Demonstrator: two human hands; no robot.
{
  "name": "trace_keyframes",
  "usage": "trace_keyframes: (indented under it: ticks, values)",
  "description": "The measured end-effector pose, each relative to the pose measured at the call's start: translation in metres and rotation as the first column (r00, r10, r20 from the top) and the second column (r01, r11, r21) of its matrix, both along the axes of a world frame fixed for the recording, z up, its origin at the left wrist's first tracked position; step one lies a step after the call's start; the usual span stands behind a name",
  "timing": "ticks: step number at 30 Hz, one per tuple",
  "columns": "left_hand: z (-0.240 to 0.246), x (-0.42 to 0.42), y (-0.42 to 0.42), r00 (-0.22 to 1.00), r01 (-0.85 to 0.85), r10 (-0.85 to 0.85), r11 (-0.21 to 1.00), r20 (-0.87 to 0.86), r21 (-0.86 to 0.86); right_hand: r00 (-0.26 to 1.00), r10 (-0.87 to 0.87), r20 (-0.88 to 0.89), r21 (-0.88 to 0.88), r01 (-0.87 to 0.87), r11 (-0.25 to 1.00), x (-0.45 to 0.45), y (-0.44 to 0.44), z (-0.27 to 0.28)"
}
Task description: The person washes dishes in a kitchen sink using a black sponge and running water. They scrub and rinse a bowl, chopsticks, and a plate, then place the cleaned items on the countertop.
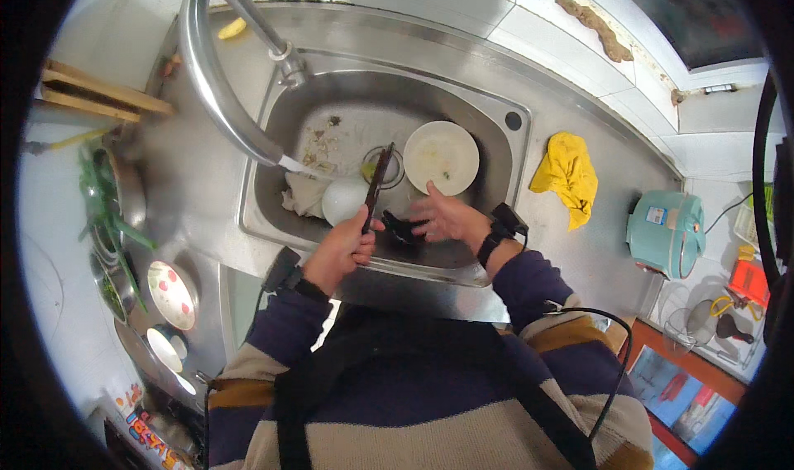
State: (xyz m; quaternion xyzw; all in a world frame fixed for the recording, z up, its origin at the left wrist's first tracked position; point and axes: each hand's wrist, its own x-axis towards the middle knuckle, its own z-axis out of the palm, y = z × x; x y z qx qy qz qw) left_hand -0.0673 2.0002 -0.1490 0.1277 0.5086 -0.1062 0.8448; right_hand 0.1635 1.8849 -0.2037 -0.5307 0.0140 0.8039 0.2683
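Note:
My left hand [347,247] grips a bundle of dark chopsticks [377,185], which points up over the sink basin. My right hand [450,219] is spread and slightly blurred, with nothing seen in it, just below a white bowl [441,154] that has bits of food inside. Between my hands lies a black object [403,225] whose kind I cannot tell. A second, upturned-looking white bowl [343,202] sits left of the chopsticks, beside a pale crumpled cloth [303,194]. Water [304,167] runs from the curved steel faucet [214,92]. The chopsticks partly cover the drain [392,171].
Food scraps [319,144] lie on the steel sink's floor. A yellow cloth [567,175] rests on the counter at right, before a mint-green rice cooker [664,234]. Green onions [102,203], pans and a patterned bowl [172,293] stand at left.

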Motion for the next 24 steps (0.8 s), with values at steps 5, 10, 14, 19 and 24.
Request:
trace_keyframes:
  ticks: [5, 10, 14, 19, 24]
  values:
    - [-0.005, -0.005, 0.004, 0.988, 0.153, -0.155, 0.984, 0.015, 0.096, 0.943, 0.320, 0.097, 0.261, -0.334, 0.906, -0.015, -0.011, 0.001]
    - [0.009, -0.001, 0.001, 0.996, 0.086, -0.085, 0.978, -0.011, 0.191, 0.654, 0.507, 0.561, 0.212, -0.706, 0.676, -0.043, 0.014, -0.028]
    - [0.023, -0.002, 0.007, 0.996, 0.084, -0.078, 0.969, -0.038, 0.234, 0.341, 0.491, 0.802, 0.206, -0.929, 0.308, -0.054, 0.023, -0.038]
    - [0.023, 0.000, 0.015, 0.995, 0.092, -0.080, 0.962, -0.054, 0.256, 0.209, 0.425, 0.881, 0.013, -0.908, 0.420, -0.036, 0.012, -0.003]
    - [0.009, 0.010, 0.011, 0.993, -0.112, 0.118, 0.963, -0.007, 0.245, 0.760, -0.433, 0.484, 0.493, 0.171, 0.853, -0.006, 0.015, 0.061]
